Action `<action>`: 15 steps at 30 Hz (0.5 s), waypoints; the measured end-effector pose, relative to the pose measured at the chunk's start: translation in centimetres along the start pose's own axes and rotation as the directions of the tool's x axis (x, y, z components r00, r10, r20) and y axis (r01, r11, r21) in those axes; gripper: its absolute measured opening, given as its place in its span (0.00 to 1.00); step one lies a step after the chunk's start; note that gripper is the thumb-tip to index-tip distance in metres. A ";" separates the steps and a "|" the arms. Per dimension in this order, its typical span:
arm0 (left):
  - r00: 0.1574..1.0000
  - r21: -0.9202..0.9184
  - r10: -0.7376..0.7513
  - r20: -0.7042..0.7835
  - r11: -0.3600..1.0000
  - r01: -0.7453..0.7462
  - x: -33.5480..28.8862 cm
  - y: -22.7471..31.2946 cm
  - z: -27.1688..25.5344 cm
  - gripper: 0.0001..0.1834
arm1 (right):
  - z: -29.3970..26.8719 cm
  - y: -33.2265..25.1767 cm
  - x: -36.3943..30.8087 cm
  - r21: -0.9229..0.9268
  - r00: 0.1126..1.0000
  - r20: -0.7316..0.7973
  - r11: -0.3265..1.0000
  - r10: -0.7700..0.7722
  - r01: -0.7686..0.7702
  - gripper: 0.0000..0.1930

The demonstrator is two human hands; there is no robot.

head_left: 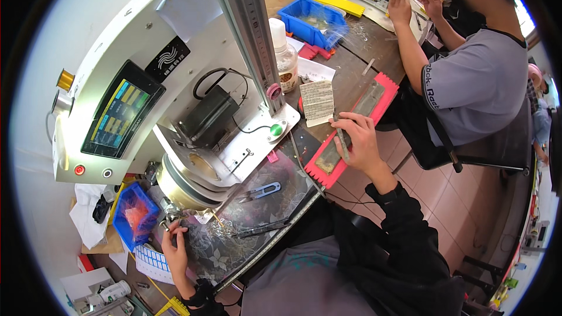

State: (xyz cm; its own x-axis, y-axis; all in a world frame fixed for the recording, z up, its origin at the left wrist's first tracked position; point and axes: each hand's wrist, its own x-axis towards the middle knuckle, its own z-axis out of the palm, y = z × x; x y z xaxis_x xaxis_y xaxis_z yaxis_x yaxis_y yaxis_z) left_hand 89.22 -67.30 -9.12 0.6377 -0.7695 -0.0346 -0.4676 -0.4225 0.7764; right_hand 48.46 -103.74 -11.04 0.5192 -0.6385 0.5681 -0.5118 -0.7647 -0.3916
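At the lower left of a white bench machine, my left hand has its fingertips closed around a small metal knob below the round metal drum. My right hand reaches out to the right and grips a thin, greyish flat strip. It is over a long red tray with notched ends, which carries grey, worn slabs. A small printed card stands beside my right fingertips. The lower end of the strip is close to the tray's slabs; whether they touch, I cannot tell.
Blue-handled thread snips and black tweezers lie on the dark mat. A blue bin stands left, another blue bin at the back. A white-capped bottle is behind the machine's column. A co-worker sits at right.
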 end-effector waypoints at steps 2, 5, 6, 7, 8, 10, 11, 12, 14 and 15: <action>1.000 -0.009 -0.013 -0.001 1.000 0.013 0.0 0.0 0.0 0.16 | 0.0 0.0 0.0 0.006 1.000 -0.006 1.000 0.002 -0.002 0.18; 1.000 -0.014 0.014 0.009 1.000 -0.014 0.1 0.1 0.0 0.16 | 0.1 0.1 -0.1 -0.002 1.000 0.003 1.000 0.001 -0.001 0.17; 1.000 -0.014 0.003 0.008 1.000 -0.003 0.1 0.3 0.0 0.16 | 0.1 0.1 -0.1 -0.003 1.000 0.006 1.000 -0.003 0.003 0.17; 1.000 -0.015 -0.008 0.007 1.000 0.008 0.1 0.4 0.1 0.16 | 0.1 0.2 -0.2 -0.003 1.000 0.009 1.000 -0.007 0.007 0.17; 1.000 -0.014 -0.008 0.007 1.000 0.008 0.1 0.3 0.0 0.16 | 0.1 0.3 -0.2 -0.003 1.000 0.008 1.000 -0.006 0.006 0.17; 1.000 0.005 0.004 0.011 1.000 -0.004 0.2 0.2 0.0 0.16 | 0.2 0.4 -0.2 -0.008 1.000 0.001 1.000 -0.006 0.006 0.17; 1.000 0.006 0.004 0.010 1.000 -0.004 0.2 0.2 0.0 0.16 | 0.2 0.3 -0.2 -0.007 1.000 0.001 1.000 -0.006 0.006 0.17; 1.000 0.008 -0.001 0.009 1.000 0.001 0.2 0.3 0.1 0.16 | 0.1 0.3 -0.1 -0.009 1.000 0.002 1.000 -0.009 0.009 0.17; 1.000 0.011 -0.005 0.006 1.000 0.005 0.2 0.2 0.1 0.16 | 0.2 0.3 -0.1 -0.010 1.000 0.002 1.000 -0.011 0.011 0.17; 1.000 0.005 -0.012 0.003 1.000 0.012 0.1 0.1 0.1 0.16 | 0.2 0.4 -0.1 -0.006 1.000 0.002 1.000 -0.012 0.012 0.17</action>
State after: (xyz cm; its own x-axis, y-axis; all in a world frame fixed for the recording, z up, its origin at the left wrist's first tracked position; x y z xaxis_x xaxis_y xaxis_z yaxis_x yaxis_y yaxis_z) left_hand 89.23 -67.47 -9.13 0.6415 -0.7657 -0.0456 -0.4629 -0.4338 0.7730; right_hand 48.32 -104.00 -11.39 0.5267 -0.6297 0.5710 -0.5097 -0.7715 -0.3807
